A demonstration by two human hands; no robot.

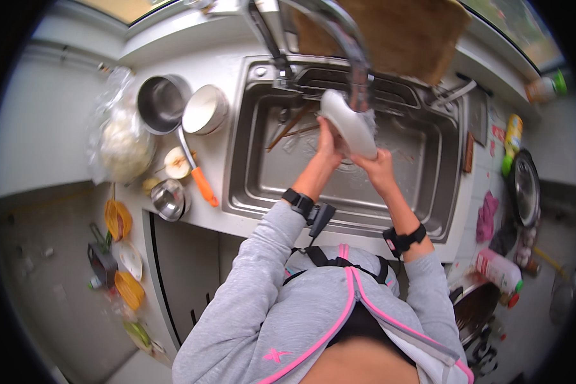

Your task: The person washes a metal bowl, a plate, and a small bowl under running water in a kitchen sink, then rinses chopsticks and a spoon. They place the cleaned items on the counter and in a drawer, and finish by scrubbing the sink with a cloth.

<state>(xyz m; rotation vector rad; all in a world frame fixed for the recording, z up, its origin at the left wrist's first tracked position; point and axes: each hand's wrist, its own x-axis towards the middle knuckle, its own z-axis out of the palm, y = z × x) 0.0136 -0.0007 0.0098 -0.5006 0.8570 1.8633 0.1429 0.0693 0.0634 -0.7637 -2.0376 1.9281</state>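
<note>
A white bowl (349, 126) is tilted on its side under the chrome faucet (356, 62), and water runs over it. My left hand (328, 145) grips its left edge, while my right hand (375, 168) holds its lower end. Both hands are above the stainless steel sink (288, 180). Chopsticks (293, 126) and a metal spoon (283, 116) lie in the left part of the basin, partly blurred. The underside of the bowl is hidden by my hands.
Left of the sink are a saucepan with an orange handle (204, 186), a white bowl (205, 109), a halved apple (176, 162), metal bowls (169, 198) and a bagged cauliflower (125, 146). A cutting board (389, 33) stands behind. Bottles, a purple cloth (486, 217) and a pan lid (526, 187) are at right.
</note>
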